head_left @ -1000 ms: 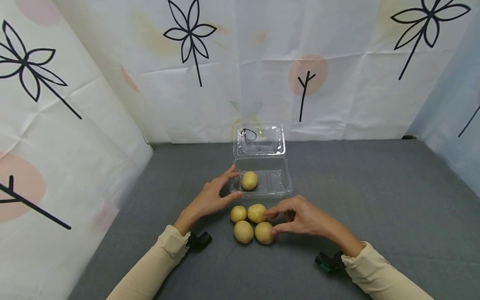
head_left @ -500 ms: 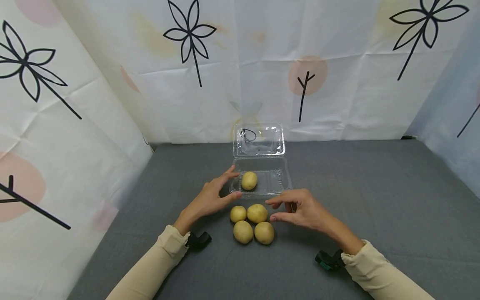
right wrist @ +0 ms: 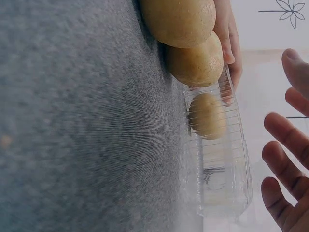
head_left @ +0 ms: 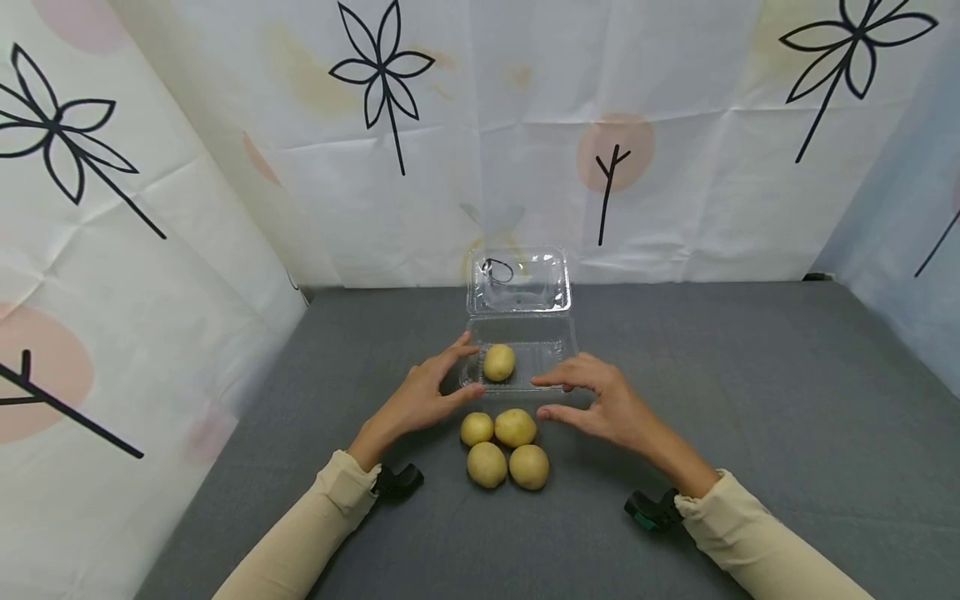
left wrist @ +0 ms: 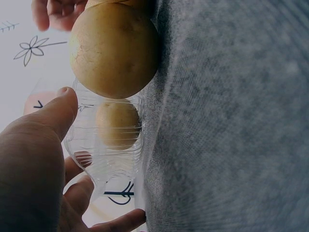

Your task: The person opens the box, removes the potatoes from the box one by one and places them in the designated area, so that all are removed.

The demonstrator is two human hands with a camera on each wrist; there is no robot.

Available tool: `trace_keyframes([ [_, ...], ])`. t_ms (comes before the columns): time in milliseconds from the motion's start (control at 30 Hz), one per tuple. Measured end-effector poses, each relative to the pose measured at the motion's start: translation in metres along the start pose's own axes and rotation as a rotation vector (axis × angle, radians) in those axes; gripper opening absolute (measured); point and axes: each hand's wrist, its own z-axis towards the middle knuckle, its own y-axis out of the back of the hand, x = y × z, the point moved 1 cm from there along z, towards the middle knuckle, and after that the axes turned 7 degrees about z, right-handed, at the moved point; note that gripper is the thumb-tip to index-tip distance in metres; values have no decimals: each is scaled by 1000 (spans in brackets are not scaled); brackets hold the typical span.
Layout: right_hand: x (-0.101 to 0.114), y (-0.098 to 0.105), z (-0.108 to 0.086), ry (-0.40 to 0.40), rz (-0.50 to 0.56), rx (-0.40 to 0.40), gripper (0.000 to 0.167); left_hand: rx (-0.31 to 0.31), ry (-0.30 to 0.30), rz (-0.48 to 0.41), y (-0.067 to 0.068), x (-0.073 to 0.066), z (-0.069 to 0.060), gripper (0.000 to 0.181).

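Observation:
In the head view, a clear plastic clamshell container stands with its lid raised, holding one potato at the left of its base. Several more potatoes lie bunched in front, among them a front-right potato and a back-right potato. My left hand rests by the container's left side, thumb at the near corner, fingers spread along the wall. Fingers apart and holding nothing, my right hand hovers near the container's front-right corner. The right wrist view shows the right hand's fingers relaxed beside the container.
A dark grey cloth covers the table. Behind it hangs a white patterned curtain, close behind the lid. More patterned cloth borders the left. Both wrists carry black cameras.
My right hand has drawn off the right-hand potatoes and moved up toward the container's front-right corner. The left hand, container and potatoes look unmoved.

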Motion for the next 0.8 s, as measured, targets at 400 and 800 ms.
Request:
trace_keyframes([
  [400,-8,-5,16,-52,-41,-17,39,6,0,-2,0,0,0,70],
  [800,-12,-7,24,-139,-39,-1,36,4,-2,0,0,0,0,69],
])
